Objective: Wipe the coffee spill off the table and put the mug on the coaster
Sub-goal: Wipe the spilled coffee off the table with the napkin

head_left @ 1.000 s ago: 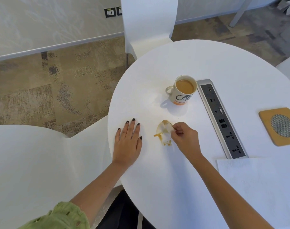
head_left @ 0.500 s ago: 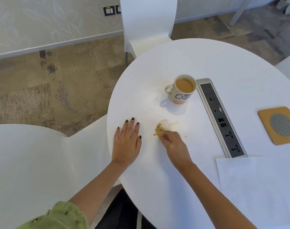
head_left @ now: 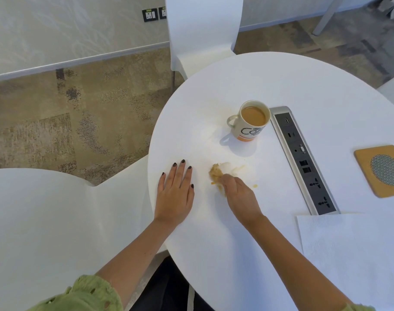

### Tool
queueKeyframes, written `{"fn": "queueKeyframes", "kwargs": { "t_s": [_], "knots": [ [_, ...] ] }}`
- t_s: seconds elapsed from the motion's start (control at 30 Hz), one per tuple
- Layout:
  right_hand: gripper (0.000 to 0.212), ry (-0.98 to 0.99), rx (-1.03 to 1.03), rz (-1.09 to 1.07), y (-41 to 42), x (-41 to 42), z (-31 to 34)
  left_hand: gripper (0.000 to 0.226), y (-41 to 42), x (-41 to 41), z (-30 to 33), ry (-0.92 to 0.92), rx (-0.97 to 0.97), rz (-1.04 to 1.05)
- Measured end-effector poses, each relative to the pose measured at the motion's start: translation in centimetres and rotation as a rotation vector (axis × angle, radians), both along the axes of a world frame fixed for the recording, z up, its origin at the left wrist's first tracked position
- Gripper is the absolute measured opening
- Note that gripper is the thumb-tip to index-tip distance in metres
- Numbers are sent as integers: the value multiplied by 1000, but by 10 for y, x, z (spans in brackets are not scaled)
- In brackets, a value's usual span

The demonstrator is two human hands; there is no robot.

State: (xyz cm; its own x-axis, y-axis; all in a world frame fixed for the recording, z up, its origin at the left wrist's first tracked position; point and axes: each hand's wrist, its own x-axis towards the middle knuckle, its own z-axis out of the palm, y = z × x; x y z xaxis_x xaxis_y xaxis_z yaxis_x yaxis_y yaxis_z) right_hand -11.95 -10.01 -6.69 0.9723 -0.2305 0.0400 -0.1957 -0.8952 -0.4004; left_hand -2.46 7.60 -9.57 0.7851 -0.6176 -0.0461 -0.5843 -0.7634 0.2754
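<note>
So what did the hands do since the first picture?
The right hand slid the soaked tissue left across the coffee spill, towards the left hand, leaving streaks and a drop behind it. Its fingers hold the tissue throughout. The left hand stayed flat on the table. The mug, the coaster and the clean napkin did not move.

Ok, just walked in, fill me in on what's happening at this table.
A person is wiping up a coffee spill. The right hand grips a coffee-soaked tissue wad on the round white table, with streaks and a drop of coffee beside it. The left hand rests flat on the tabletop. The full mug stands by the power strip, not on the coaster.
</note>
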Motion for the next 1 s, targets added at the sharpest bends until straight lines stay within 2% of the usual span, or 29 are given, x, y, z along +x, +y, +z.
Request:
{"fn": "queueKeyframes", "kwargs": {
  "t_s": [0.13, 0.2, 0.23, 0.3, 0.33, 0.4, 0.53, 0.67, 0.83, 0.93, 1.0],
  "knots": [
    [32, 75, -106, 159, -10, -21, -9, 52, 1, 0, 1, 6, 0, -7],
    [23, 134, -110, 159, -20, -30, -2, 52, 0, 0, 2, 8, -1, -7],
    [16, 112, -38, 103, -25, -36, 1, 52, 0, -1, 3, 9, 1, -8],
    [29, -27, -10, -10, -35, -41, 6, 52, 0, -1, 3, 8, 10, -9],
    [29, -68, -30, -67, -38, -41, 9, 52, 0, -1, 4, 8, 11, -9],
    [20, -121, -36, -202, -32, -35, 16, 52, 0, -1, 5, 6, 7, -9],
    [17, -104, 19, -335, 7, -21, 21, 53, -1, -1, 7, 14, -2, -9],
    [18, -2, 253, -285, 36, -19, 22, 53, -1, -1, 8, 21, -2, -11],
    [33, -184, 686, -720, 24, -22, 48, 54, 1, 0, 11, 65, -52, -15],
    [37, -327, 1083, -964, 3, -25, 71, 50, 1, 1, 13, 107, -159, 19],
    [38, -368, 1316, -1045, -6, -27, 84, 44, 1, 2, 13, 163, -272, 68]
  ]
}}
